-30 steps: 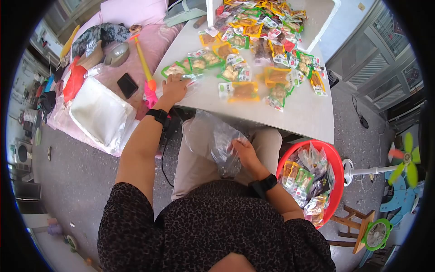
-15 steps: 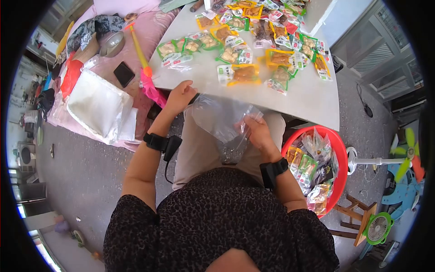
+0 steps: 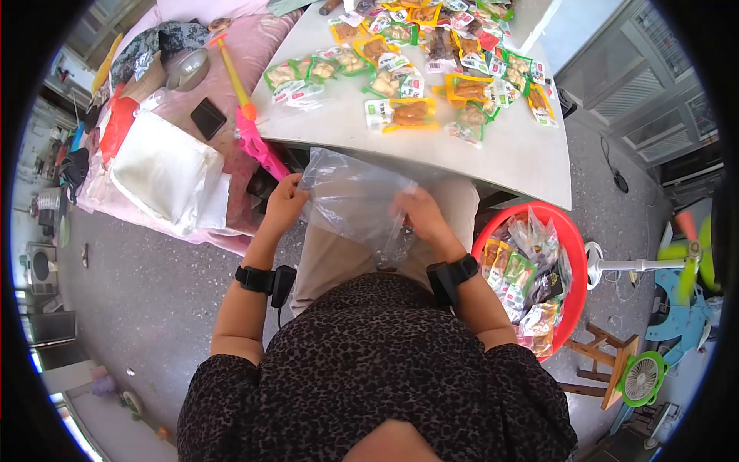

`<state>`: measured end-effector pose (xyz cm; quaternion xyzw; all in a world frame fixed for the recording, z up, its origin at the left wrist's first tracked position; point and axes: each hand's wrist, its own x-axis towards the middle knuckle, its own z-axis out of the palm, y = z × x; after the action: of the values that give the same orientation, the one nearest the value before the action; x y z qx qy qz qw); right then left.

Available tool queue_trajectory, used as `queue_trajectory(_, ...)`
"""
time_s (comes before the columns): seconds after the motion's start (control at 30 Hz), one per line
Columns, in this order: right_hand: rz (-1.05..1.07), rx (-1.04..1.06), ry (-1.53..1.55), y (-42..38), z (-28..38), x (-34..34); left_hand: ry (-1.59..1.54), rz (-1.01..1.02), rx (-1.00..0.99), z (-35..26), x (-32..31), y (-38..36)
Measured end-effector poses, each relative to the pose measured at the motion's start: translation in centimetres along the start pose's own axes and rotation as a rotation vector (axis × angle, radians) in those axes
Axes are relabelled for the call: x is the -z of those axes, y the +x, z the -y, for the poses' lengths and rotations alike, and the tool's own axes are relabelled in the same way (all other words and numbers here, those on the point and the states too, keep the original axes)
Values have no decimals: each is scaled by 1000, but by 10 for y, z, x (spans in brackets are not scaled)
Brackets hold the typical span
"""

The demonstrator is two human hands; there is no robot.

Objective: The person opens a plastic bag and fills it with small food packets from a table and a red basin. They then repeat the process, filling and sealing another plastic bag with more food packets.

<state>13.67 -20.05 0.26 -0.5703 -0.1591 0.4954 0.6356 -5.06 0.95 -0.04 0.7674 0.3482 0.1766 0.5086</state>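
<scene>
At the centre of the frame, your left hand (image 3: 287, 202) pinches one edge of the clear, crinkled plastic bag (image 3: 350, 196) above your lap, and your right hand (image 3: 422, 215) grips its other side, near the round red plastic tub (image 3: 570, 286) at lower right.

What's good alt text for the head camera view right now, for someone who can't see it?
Two bare hands, left and right, hold a clear plastic bag over the lap. Beyond it, a white table bears many small food packets; a red tub of packets stands at right.
</scene>
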Motion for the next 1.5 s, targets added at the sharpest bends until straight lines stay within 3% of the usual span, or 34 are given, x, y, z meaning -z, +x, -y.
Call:
queue_trajectory(0.07,16,40,-43,-3,2,-10,348,-97,-47,-3,5,-11)
queue_trajectory(0.17,35,59,-98,0,1,-16,797,-504,-613,-23,1,-16)
queue_trajectory(0.27,72,37,-105,-1,4,-29,395,-187,-530,-44,-23,-27)
queue_trajectory(0.33,54,39,-38,0,1,-39,177,128,-257,-70,-44,-40)
queue_trajectory(0.4,58,62,55,-1,-2,-48,238,217,-400,-72,-63,-44)
queue_trajectory(0.6,107,18,217,-1,-10,-47,203,303,-332,-76,-67,-36)
queue_trajectory(1.1,34,-25,128,-1,-8,-46,-221,395,28,-42,-73,-28)
queue_trajectory(1.3,1,90,-48,-8,7,-60,-2,290,-172,-51,-74,-31)
queue_trajectory(1.4,17,113,-9,2,3,-55,35,61,-281,-50,-72,-27)
queue_trajectory(1.5,-20,161,-3,2,12,-56,-6,-136,-237,-58,-59,-20)
